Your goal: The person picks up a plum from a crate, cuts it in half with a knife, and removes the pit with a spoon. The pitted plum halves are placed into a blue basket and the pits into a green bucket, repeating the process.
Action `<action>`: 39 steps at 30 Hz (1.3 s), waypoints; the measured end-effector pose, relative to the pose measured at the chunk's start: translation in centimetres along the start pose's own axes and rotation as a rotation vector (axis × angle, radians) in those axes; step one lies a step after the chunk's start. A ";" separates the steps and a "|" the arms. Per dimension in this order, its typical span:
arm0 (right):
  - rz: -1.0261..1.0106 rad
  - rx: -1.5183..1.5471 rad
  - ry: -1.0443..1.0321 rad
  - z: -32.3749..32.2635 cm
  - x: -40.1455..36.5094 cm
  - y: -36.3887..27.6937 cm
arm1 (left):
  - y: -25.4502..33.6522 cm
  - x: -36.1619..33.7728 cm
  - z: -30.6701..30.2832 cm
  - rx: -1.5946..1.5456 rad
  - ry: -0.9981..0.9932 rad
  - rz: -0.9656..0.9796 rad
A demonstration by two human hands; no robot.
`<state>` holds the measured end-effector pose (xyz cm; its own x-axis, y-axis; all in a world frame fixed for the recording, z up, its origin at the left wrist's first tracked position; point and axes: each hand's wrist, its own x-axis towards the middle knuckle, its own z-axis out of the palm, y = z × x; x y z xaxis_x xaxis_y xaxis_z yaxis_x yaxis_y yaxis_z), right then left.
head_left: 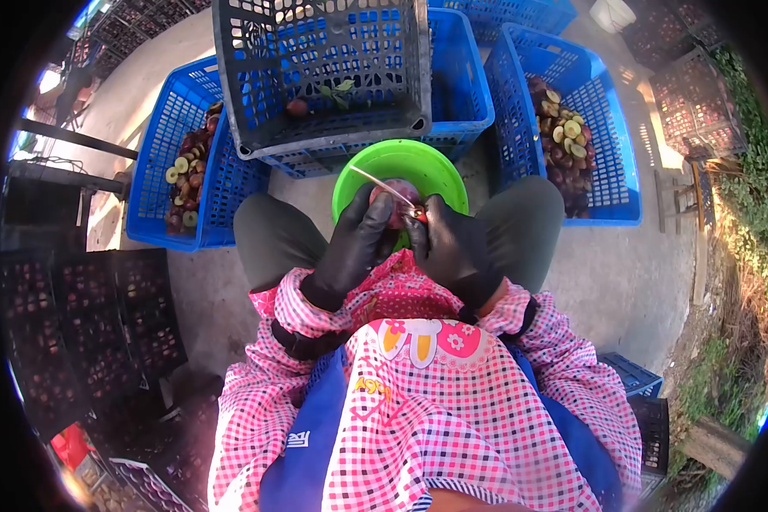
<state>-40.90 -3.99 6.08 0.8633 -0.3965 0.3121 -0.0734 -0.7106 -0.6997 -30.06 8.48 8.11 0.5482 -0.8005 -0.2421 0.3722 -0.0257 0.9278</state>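
My left hand (360,243), in a black glove, is closed round a purple-red round fruit (404,198) that looks like a passion fruit. My right hand (454,243), gloved the same way, grips a small knife (384,183). A bit of red shows at its handle, and its thin blade points up and left across the fruit. Both hands are close together over a bright green basin (448,166) between my knees. The gloves and fruit hide most of the basin's inside.
A black crate (333,128) with one fruit and leaves rests tilted on a blue crate (465,128). Blue crates at left (158,171) and right (614,162) hold whole and cut fruit. Dark crates of fruit (94,316) are stacked at left.
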 end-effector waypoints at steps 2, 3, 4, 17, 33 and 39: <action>-0.020 -0.044 0.008 0.4 -0.2 0.1 | -0.4 0.0 -0.4 -0.015 -0.001 0.001; -0.022 -0.044 0.010 0.5 0.0 0.4 | -0.2 0.2 -1.1 -0.020 -0.066 -0.028; 0.054 0.089 -0.043 0.7 0.0 0.9 | -0.3 0.3 -1.5 -0.027 -0.131 -0.060; 0.076 0.239 -0.134 -0.2 -0.7 0.6 | -2.1 1.6 -3.0 0.154 0.035 0.172; 0.114 0.165 -0.186 1.8 -0.7 1.2 | -2.0 1.4 -2.0 0.269 0.128 0.162; 0.075 0.174 -0.102 2.8 -1.4 1.1 | -3.7 2.3 -4.8 -0.580 -0.353 -0.158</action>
<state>-40.81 -2.60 3.07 0.9055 -0.3770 0.1947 -0.0593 -0.5668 -0.8217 -26.64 9.64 2.74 0.2146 -0.9629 -0.1637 0.8213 0.0872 0.5639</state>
